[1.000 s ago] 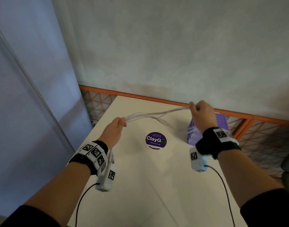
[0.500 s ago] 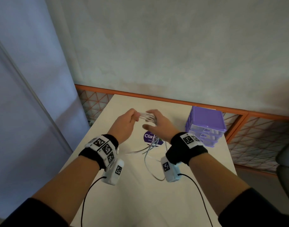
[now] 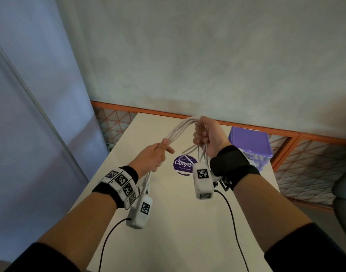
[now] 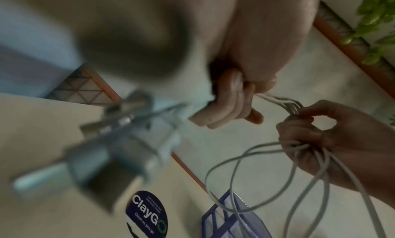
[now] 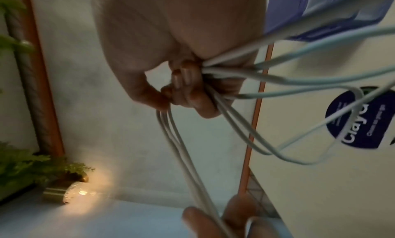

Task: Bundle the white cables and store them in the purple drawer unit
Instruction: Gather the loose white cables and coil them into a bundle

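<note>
Several white cables (image 3: 179, 128) arch between my two hands above the table. My left hand (image 3: 157, 154) grips them low on the left, and their plug ends (image 3: 147, 185) hang below it by the wrist. My right hand (image 3: 206, 135) is raised in a fist round the folded strands, with loops (image 3: 197, 149) dangling beneath. The left wrist view shows my left hand (image 4: 233, 106) curled on the cables (image 4: 280, 100) and blurred plugs (image 4: 128, 136). The right wrist view shows my right hand (image 5: 188, 89) clenching the cables (image 5: 267, 79). The purple drawer unit (image 3: 249, 145) stands to the right, behind my right wrist.
A white table (image 3: 178, 222) bears a round purple ClayGo sticker (image 3: 182, 164). An orange mesh railing (image 3: 309, 160) runs behind and to the right, with a pale wall beyond. Green plants (image 5: 23, 167) stand past the railing. Black wrist-camera leads (image 3: 233, 218) hang over the table.
My hands, close together half a second ago, have drawn apart. The right hand rose and closed into a fist round the folded cables, while the left slid down and left along them.
</note>
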`<state>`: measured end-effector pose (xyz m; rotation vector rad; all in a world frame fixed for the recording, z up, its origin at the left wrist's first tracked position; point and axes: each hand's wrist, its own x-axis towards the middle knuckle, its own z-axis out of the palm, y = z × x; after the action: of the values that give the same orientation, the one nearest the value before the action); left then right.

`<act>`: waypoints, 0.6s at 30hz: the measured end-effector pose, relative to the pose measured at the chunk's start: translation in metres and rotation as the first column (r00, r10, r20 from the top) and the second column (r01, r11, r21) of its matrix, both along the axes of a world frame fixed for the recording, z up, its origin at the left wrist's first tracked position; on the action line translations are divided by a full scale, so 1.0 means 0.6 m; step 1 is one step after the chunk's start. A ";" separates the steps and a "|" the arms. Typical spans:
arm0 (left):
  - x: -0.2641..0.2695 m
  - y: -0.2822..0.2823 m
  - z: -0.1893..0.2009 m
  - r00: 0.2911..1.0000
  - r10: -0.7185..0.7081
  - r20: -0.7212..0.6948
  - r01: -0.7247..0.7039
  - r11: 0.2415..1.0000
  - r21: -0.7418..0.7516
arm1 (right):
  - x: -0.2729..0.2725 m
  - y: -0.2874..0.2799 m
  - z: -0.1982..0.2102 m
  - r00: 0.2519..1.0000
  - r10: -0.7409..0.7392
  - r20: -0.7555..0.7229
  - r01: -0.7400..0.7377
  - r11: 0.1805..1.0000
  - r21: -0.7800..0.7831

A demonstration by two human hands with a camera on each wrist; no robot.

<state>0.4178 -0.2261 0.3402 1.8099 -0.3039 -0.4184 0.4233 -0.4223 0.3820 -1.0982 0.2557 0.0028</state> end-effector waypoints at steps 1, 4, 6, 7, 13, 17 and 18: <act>-0.001 -0.004 0.001 1.000 -0.013 -0.019 0.013 1.000 -0.010 | 0.002 -0.001 0.004 1.000 0.014 0.009 -0.015 0.995 0.094; 0.002 -0.017 0.013 1.000 0.012 0.023 -0.012 1.000 0.014 | 0.004 0.003 0.003 1.000 0.009 0.028 -0.016 0.963 0.268; 0.005 -0.027 0.029 0.996 0.013 0.083 -0.021 0.995 0.094 | 0.003 0.014 -0.005 0.999 -0.034 0.031 0.021 0.936 0.351; 0.005 -0.034 0.037 0.995 -0.008 0.099 -0.005 0.991 0.135 | 0.003 0.020 -0.008 0.998 -0.058 0.030 0.042 0.922 0.385; 0.004 -0.060 0.040 0.982 -0.137 0.132 0.087 0.939 0.332 | -0.008 0.035 0.001 0.993 -0.109 0.042 0.087 0.927 0.366; -0.001 -0.075 0.043 0.981 -0.161 0.106 0.121 0.943 0.309 | -0.009 0.031 0.006 0.988 -0.143 0.061 0.117 0.945 0.305; 0.000 -0.076 0.043 0.979 -0.155 0.129 0.106 0.940 0.323 | -0.008 0.029 0.007 0.988 -0.137 0.068 0.108 0.941 0.322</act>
<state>0.4180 -0.2714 0.3657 2.1486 -0.4890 -0.4408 0.4183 -0.4049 0.3859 -0.7575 0.2331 -0.1134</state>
